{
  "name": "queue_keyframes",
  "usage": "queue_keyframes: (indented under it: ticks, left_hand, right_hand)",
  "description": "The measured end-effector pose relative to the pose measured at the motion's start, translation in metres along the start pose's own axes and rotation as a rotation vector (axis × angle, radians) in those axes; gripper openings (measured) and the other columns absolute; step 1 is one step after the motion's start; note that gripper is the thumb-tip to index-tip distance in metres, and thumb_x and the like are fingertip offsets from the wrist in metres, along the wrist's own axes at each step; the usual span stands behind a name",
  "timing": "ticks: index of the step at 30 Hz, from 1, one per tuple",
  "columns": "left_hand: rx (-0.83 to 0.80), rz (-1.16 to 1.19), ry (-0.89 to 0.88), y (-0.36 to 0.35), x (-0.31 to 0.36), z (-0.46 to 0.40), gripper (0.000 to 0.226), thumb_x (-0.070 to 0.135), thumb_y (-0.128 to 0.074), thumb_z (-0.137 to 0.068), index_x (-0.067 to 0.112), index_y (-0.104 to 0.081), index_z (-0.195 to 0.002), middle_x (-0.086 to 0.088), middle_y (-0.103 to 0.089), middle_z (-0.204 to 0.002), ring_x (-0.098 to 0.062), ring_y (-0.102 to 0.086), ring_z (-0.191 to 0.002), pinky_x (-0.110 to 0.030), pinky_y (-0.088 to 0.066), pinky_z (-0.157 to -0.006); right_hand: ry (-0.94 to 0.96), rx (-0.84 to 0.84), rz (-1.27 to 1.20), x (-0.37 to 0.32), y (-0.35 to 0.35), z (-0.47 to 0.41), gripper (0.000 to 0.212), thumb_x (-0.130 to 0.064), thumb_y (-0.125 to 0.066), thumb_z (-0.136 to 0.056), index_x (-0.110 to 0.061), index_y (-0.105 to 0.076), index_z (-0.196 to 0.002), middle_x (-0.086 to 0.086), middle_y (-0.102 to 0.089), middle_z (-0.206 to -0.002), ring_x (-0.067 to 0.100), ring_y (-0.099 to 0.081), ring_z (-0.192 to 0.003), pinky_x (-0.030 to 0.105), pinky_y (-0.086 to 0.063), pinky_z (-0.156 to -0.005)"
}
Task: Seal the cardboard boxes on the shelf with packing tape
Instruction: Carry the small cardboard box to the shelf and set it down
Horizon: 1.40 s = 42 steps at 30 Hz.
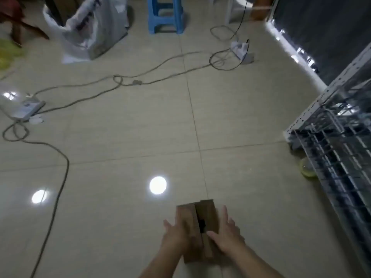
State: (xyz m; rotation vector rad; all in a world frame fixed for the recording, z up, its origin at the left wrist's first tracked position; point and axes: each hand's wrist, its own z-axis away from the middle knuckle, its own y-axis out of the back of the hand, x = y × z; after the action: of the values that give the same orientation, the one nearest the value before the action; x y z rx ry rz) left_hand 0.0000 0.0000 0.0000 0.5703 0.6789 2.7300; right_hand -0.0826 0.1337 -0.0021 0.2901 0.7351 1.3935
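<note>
A small brown cardboard box [200,219] is held low in front of me above the tiled floor. Its two top flaps meet along a middle seam with a dark gap showing. My left hand [176,235] lies against the box's left side and left flap with straight fingers. On the box's right side rests my right hand [225,235], fingers straight and thumb over the right flap. No packing tape can be seen. The grey metal shelf [331,125] stands at the right edge of the view.
Cables [60,177] snake across the floor to power strips [26,109] at left and at back right [240,50]. A blue stool [165,15] and a plastic bag [94,29] stand at the back. A yellowish object [307,167] lies by the shelf's foot.
</note>
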Motion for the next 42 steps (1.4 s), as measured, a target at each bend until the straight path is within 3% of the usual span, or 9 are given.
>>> queue_keyframes:
  ticks: [3,5,8,13,23,28,32,37,42]
  left_hand:
    - [-0.030,0.299,-0.023,-0.043,-0.017,-0.056,0.109,0.041,-0.072,-0.073,0.024,0.003,-0.151,-0.010,-0.038,-0.146,-0.028,-0.048,-0.126,-0.042,-0.040,-0.106]
    - [0.014,0.415,-0.062,-0.070,-0.032,-0.094,0.111,0.032,-0.073,-0.072,0.034,0.009,-0.147,-0.006,-0.048,-0.139,-0.024,-0.054,-0.118,-0.040,-0.043,-0.101]
    - [0.087,0.419,-0.059,-0.092,-0.047,-0.123,0.108,0.025,-0.068,-0.079,0.046,0.016,-0.143,0.000,-0.049,-0.137,-0.024,-0.057,-0.115,-0.032,-0.043,-0.094]
    - [0.042,0.386,-0.080,-0.092,-0.053,-0.140,0.108,0.027,-0.069,-0.080,0.042,0.016,-0.146,0.000,-0.054,-0.134,-0.023,-0.058,-0.114,-0.034,-0.045,-0.096]
    - [0.063,0.359,-0.060,-0.086,-0.042,-0.140,0.106,0.025,-0.069,-0.083,0.031,0.013,-0.149,-0.007,-0.049,-0.139,-0.027,-0.051,-0.124,-0.036,-0.040,-0.102]
    - [-0.020,0.326,-0.058,-0.075,-0.033,-0.129,0.103,0.023,-0.067,-0.087,0.024,0.015,-0.149,-0.012,-0.051,-0.136,-0.031,-0.052,-0.122,-0.039,-0.040,-0.102]
    - [-0.138,0.471,-0.099,-0.070,-0.044,-0.109,0.097,0.010,-0.065,-0.087,0.023,0.008,-0.150,-0.008,-0.047,-0.134,-0.026,-0.044,-0.125,-0.042,-0.036,-0.108]
    - [-0.166,0.744,-0.048,-0.083,-0.069,-0.084,0.093,-0.008,-0.058,-0.084,0.031,-0.007,-0.151,-0.001,-0.055,-0.125,-0.023,-0.053,-0.117,-0.040,-0.050,-0.094]
    - [-0.261,0.642,0.079,-0.082,-0.077,-0.058,0.087,0.003,-0.054,-0.087,0.056,-0.009,-0.140,-0.004,-0.059,-0.119,-0.033,-0.060,-0.105,-0.048,-0.056,-0.071]
  right_hand:
    - [-0.095,-0.004,-0.105,0.026,-0.053,-0.051,0.106,-0.053,-0.061,-0.082,-0.020,0.014,-0.150,0.010,-0.030,-0.151,0.030,-0.039,-0.132,0.041,-0.035,-0.107]
    - [-0.076,0.110,-0.163,0.044,-0.094,-0.086,0.111,-0.049,-0.071,-0.074,-0.020,0.005,-0.149,0.014,-0.036,-0.144,0.030,-0.047,-0.123,0.039,-0.042,-0.102]
    - [-0.089,0.259,-0.077,0.053,-0.119,-0.105,0.108,-0.045,-0.075,-0.070,-0.022,-0.004,-0.147,0.013,-0.042,-0.128,0.030,-0.055,-0.107,0.037,-0.047,-0.090]
    - [-0.070,0.287,-0.111,0.047,-0.112,-0.105,0.104,-0.041,-0.074,-0.073,-0.015,-0.008,-0.150,0.010,-0.039,-0.131,0.028,-0.051,-0.117,0.035,-0.044,-0.094]
    - [-0.073,0.228,-0.103,0.042,-0.103,-0.105,0.101,-0.044,-0.065,-0.082,-0.023,0.006,-0.149,0.007,-0.027,-0.143,0.025,-0.044,-0.124,0.035,-0.042,-0.099]
    - [-0.077,0.160,-0.171,0.041,-0.097,-0.105,0.103,-0.039,-0.069,-0.081,-0.026,0.008,-0.149,0.011,-0.024,-0.147,0.031,-0.041,-0.127,0.040,-0.038,-0.104]
    - [-0.071,0.104,-0.216,0.040,-0.090,-0.101,0.102,-0.032,-0.068,-0.084,-0.028,0.010,-0.150,0.013,-0.020,-0.150,0.034,-0.037,-0.131,0.041,-0.033,-0.109]
    - [-0.023,0.015,-0.160,0.038,-0.087,-0.091,0.100,-0.031,-0.065,-0.086,-0.027,0.013,-0.149,0.013,-0.018,-0.150,0.033,-0.037,-0.131,0.042,-0.034,-0.109]
    - [0.000,-0.018,-0.200,0.038,-0.093,-0.073,0.102,-0.029,-0.066,-0.086,-0.030,0.015,-0.149,0.012,-0.020,-0.150,0.033,-0.038,-0.130,0.042,-0.034,-0.109]
